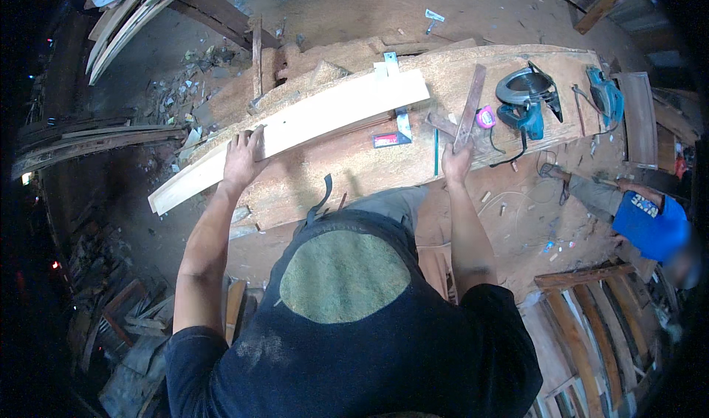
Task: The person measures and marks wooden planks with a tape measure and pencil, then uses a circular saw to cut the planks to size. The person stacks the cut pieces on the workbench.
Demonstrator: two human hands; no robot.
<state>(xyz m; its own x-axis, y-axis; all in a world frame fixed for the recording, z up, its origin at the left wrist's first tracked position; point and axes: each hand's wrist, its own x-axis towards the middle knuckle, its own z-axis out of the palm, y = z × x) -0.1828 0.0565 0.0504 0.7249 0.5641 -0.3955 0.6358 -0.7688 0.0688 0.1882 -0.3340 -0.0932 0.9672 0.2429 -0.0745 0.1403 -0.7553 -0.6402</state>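
The plank [317,117] is pale cream, the strip [471,102] reddish brown, the tape measure [485,117] pink, the circular saw [527,120] teal.

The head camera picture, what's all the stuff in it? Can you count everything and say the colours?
workbench: 1, brown, centre
plank: 1, pale, across the workbench
wooden strip: 1, reddish-brown, in the right hand
try square: 1, silvery, beside the plank
tape measure: 1, pink, right of the strip
circular saw: 1, teal and black, right of the tape
power tool, likely a planer: 1, teal, bench's right end
boards: several, brown and grey, lower right
scraps: too many to count
other person: 1, blue top, far right
left hand: 1, bare, on the plank
right hand: 1, bare, holding the strip
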